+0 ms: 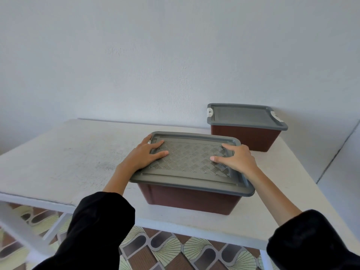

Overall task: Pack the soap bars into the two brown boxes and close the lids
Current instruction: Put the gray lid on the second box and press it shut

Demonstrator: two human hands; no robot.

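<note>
hands flat, fingers spread: left hand (145, 155) and right hand (236, 158) press the grey textured plastic lid (190, 162) onto the near brown plastic box (191, 199), long axis running left-right on the white table (64, 162); second lidded brown box (247, 134) behind right.

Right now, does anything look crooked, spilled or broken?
Nothing stands out. The near lid and far lid sit level and closed; left hand and right hand rest on the near one.

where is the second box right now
Head view: the second box stands lid on at the far right of the table, by the wall, behind the near box.
</note>
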